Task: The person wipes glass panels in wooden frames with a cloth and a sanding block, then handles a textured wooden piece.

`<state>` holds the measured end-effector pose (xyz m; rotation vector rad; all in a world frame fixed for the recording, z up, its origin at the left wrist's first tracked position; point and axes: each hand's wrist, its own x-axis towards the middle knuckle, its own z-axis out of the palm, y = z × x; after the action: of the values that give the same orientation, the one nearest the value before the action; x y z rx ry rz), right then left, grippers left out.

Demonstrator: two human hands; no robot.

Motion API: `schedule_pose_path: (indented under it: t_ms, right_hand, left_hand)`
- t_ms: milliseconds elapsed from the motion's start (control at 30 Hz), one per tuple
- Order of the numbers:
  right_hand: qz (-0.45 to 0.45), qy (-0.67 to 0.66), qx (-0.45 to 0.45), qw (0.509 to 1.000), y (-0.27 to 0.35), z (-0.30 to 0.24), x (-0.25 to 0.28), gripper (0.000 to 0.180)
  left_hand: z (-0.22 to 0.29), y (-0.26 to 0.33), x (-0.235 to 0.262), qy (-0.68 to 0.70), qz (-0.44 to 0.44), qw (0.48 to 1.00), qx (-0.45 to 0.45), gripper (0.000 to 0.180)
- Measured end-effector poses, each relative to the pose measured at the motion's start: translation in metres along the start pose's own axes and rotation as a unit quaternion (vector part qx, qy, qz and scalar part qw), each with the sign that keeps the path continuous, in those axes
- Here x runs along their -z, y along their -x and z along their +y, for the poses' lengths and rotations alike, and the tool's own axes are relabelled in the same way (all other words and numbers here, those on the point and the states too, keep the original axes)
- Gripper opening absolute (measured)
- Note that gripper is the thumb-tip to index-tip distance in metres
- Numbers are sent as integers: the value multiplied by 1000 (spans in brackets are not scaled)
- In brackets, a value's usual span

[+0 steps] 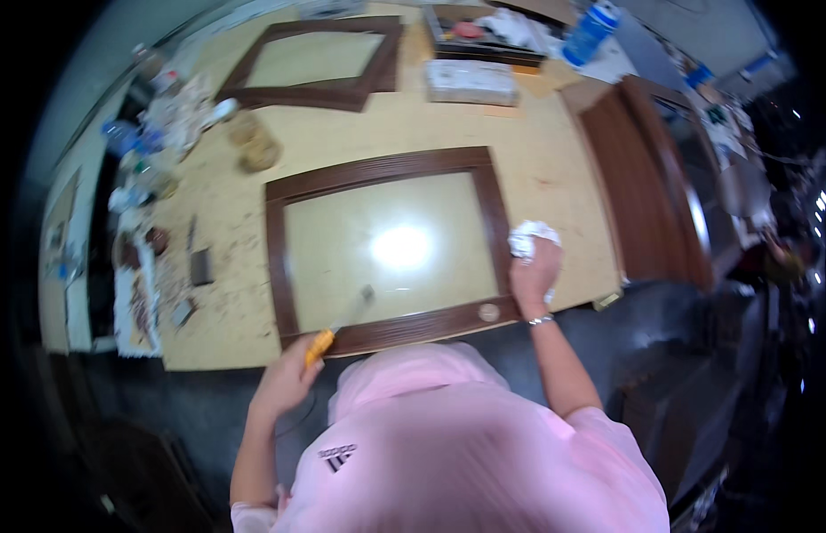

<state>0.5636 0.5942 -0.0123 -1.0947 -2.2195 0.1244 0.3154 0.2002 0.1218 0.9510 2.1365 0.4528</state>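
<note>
A dark brown wooden frame (377, 169) with a glass pane (342, 240) lies flat on the table before me; a bright light reflects in the glass. My left hand (288, 377), at the frame's near left corner, is closed around the yellow handle of a hand tool (319, 346). Its slim metal end reaches over the pane, too blurred to tell the exact kind. My right hand (537, 271) rests by the frame's right side, gripping a crumpled white cloth (526, 238). A small round disc (489, 312) sits on the frame's near right corner.
Farther back lie more brown frames (319, 95). A jar (253, 147) stands behind the frame's left corner. Dark blocks (201, 266) and bottles (119, 136) are at left. A pale block (470, 82), an open box (484, 44) and a blue can (592, 34) are at back; brown panels (639, 186) at right.
</note>
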Motion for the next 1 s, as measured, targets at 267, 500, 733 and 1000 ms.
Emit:
schedule_pose_path:
  t_ms: [267, 500, 733, 1000]
  right_hand:
    - [-15, 33, -45, 998, -3, -2, 14, 36]
    - [-17, 71, -46, 996, -15, -22, 26, 39]
    - [117, -76, -24, 990, -34, -110, 19, 42]
    - [-49, -248, 88, 964, -31, -235, 45, 66]
  left_hand:
    - [-108, -69, 97, -82, 310, 943, 88, 52]
    - [-146, -146, 99, -253, 271, 918, 141, 61]
    - [-89, -183, 71, -74, 339, 915, -205, 44]
    - [56, -104, 58, 49, 321, 905, -276, 32]
